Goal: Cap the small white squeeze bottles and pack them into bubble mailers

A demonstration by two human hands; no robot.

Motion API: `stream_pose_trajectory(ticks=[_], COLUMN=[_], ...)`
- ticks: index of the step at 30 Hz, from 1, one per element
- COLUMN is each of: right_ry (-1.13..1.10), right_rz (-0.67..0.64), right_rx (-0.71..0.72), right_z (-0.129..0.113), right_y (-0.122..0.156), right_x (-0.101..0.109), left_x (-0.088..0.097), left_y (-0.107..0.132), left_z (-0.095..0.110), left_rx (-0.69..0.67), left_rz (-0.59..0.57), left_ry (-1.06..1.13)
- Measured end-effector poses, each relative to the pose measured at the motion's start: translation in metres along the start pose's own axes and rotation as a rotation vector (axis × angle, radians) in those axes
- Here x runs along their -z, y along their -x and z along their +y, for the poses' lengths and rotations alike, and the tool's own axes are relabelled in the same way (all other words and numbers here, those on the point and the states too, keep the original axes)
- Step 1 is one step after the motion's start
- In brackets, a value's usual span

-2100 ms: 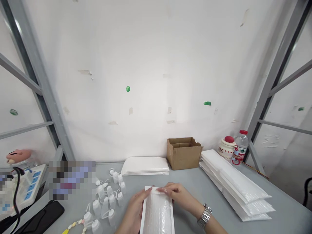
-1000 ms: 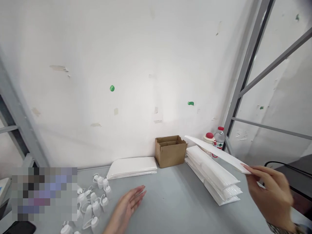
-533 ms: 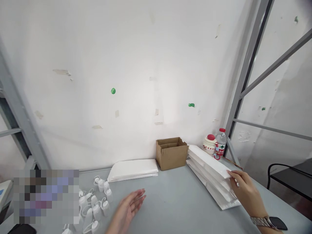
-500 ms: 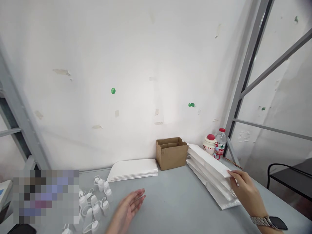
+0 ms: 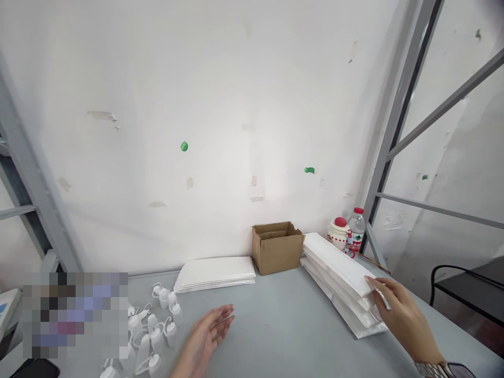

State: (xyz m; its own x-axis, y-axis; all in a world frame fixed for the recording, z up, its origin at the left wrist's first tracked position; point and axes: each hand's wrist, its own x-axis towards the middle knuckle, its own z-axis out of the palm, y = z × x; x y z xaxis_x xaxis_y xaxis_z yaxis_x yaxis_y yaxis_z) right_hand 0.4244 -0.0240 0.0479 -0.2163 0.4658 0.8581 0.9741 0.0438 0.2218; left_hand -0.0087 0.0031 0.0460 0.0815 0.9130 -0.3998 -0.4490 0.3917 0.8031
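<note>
On the right of the table leans a stack of flat white boxes (image 5: 338,262). My right hand (image 5: 397,310) is at its near corner, thumb and fingers closed on the edge of the top box. A metal watch band circles that wrist. Left of centre, my left hand (image 5: 210,333) hovers over the table with fingers loosely curled and apart, holding nothing. Just left of it stand several small white plastic bottles (image 5: 155,338) with looped cap straps. A lower pile of flat white boxes (image 5: 216,273) lies at the back against the wall.
An open brown cardboard box (image 5: 279,252) stands at the back between the two white piles. Behind the right stack are a cream jar with a red lid (image 5: 338,233) and a water bottle (image 5: 356,231). Grey metal frame posts (image 5: 388,142) rise at both sides.
My right hand has shifted slightly down and right, and the top box's near corner sits a little lower. My left hand has barely moved.
</note>
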Motion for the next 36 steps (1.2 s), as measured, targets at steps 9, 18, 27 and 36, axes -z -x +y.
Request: stream_pose_trajectory(ticks=[9, 18, 27, 36], right_ry=[-0.039, -0.112, -0.723, -0.699], right_rz=[-0.015, 0.173, -0.461, -0.725], right_rx=[-0.071, -0.079, 0.186, 0.057], right_z=[-0.008, -0.044, -0.201, -0.287], right_y=[0.004, -0.024, -0.093, -0.121], right_x=[0.008, 0.042, -0.017, -0.098], left_x=[-0.003, -0.010, -0.012, -0.014], left_y=[0.000, 0.012, 0.007, 0.008], left_z=[0.002, 0.002, -0.008, -0.003], left_rx=[0.000, 0.047, 0.004, -0.018], left_rz=[0.028, -0.088, -0.104, -0.021], left_ry=[-0.008, -0.047, 0.152, 0.236])
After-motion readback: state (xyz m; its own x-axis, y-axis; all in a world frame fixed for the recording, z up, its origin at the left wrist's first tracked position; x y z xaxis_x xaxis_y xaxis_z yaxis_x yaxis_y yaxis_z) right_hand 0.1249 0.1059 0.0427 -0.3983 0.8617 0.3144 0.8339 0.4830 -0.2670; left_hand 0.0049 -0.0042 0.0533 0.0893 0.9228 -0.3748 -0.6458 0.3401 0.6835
